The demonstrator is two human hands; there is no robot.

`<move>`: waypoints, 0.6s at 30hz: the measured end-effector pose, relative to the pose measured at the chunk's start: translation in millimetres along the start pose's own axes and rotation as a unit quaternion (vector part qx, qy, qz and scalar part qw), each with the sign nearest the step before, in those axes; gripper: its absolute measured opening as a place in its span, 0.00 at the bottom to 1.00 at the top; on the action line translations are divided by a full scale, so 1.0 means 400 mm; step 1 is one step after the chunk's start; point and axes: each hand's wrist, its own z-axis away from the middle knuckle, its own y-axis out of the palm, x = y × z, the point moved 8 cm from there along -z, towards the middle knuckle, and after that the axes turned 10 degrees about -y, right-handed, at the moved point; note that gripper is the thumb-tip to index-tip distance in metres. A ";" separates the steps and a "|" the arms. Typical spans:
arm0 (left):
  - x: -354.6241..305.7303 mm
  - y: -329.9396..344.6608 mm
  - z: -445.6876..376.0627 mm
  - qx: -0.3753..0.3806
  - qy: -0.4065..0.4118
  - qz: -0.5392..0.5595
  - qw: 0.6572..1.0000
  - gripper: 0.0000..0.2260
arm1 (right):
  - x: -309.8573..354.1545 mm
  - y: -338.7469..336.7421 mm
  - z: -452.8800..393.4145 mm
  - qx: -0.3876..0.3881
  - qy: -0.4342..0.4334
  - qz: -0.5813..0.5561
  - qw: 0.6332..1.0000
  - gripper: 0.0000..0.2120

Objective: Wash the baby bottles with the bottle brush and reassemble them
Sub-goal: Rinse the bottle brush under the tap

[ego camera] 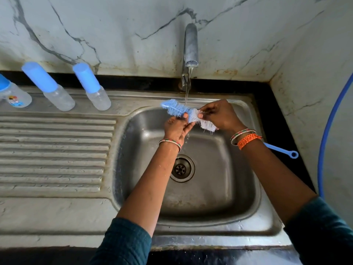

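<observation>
- My left grip [176, 127] and my right grip [219, 114] meet over the sink [191, 220], just below the running tap [191, 44].
- The bottle brush [188, 114] lies across both grips: its blue-bristled tip sticks out beyond the left grip, and the white bristles sit between the two.
- My left grip pinches the bristle head from below, thumb against the blue-and-white part. My right grip is curled round the brush nearer its stem, fingers working at the white bristles.
- The blue handle [280, 150] shows again past my right wrist, ending in a ring over the dark desk [282, 119] to that side.
- The thin stream of water [188, 87] falls onto the brush just beside my right grip's fingers.
- Three baby bottles stand well off to the left of my left grip, along the back of the ribbed draining board [57, 150]. The nearest bottle [95, 90] and the middle bottle [51, 90] have tall blue caps on. The far bottle [14, 92] is cut by the frame edge and shows a printed label.
- Judging from this, I am only rinsing the brush itself. No bottle is in either grip and none is in the basin.
- All three look closed up. Whether they are already washed and put back together or still waiting, I cannot tell; I see no suds or drops on them.
- If they are unwashed, nearly everything is left: opening, brushing, rinsing and reassembling each one.
</observation>
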 end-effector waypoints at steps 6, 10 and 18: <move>-0.052 -0.046 0.003 -0.048 0.030 0.034 0.998 0.10 | 0.054 0.060 -0.034 0.016 -0.010 -0.014 1.000 0.10; -0.037 -0.034 0.004 -0.041 0.020 0.047 0.998 0.08 | 0.050 0.048 -0.032 0.020 -0.021 0.013 0.999 0.10; -0.027 -0.009 0.008 -0.031 0.028 0.032 0.999 0.07 | 0.031 0.029 -0.024 0.025 -0.001 -0.008 1.000 0.11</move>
